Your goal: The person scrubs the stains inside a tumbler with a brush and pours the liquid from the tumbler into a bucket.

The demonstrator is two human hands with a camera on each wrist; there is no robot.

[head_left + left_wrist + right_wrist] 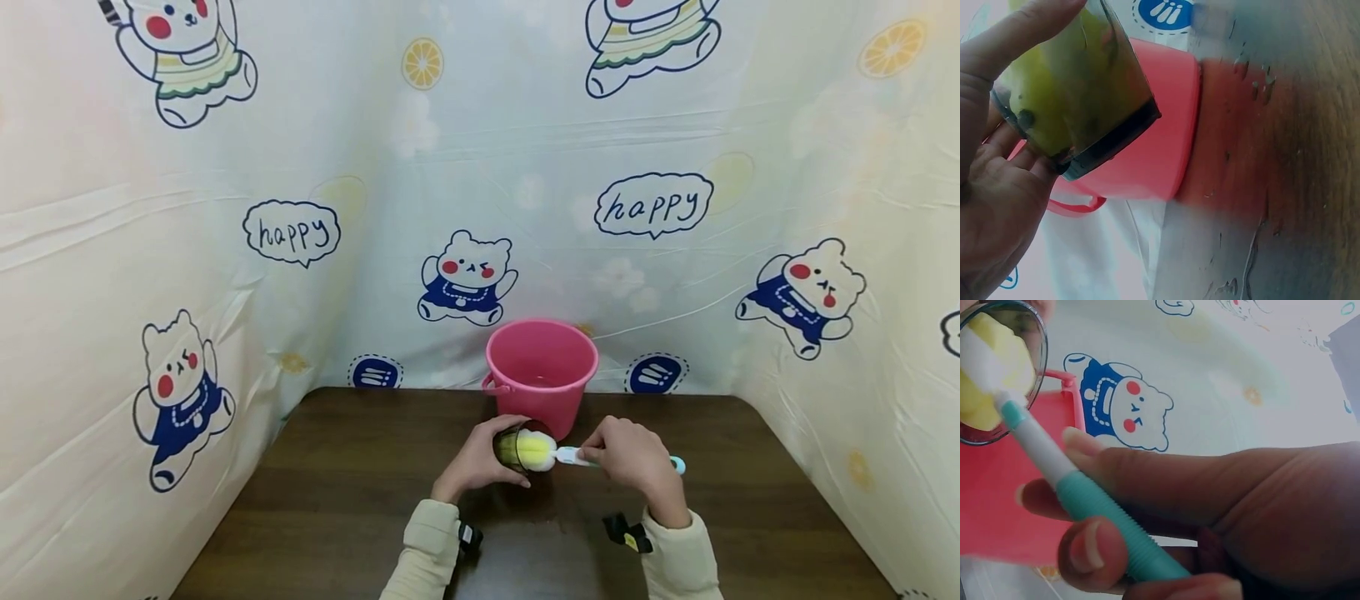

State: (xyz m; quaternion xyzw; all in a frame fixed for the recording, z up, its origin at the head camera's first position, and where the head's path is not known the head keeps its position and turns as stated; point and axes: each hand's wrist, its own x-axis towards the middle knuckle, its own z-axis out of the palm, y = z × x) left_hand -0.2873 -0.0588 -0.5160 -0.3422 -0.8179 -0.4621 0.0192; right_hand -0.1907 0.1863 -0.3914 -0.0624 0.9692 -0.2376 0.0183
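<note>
A dark see-through glass cup (1085,81) lies tipped in my left hand (482,457), its mouth toward the right. Thumb and fingers wrap around its sides. My right hand (630,454) grips the teal and white handle (1107,515) of a cup brush. The brush's yellow and white sponge head (536,450) is partly inside the cup, and its yellow shows through the wall in the left wrist view. In the right wrist view, the cup's round rim encircles the sponge. Both hands are above the table, just in front of a pink bucket (542,392).
The bucket stands at the back of the dark wooden table (360,483), its handle hanging at the left. Water drops and streaks (1250,250) mark the tabletop. A printed cloth (465,167) with bears hangs behind and along both sides.
</note>
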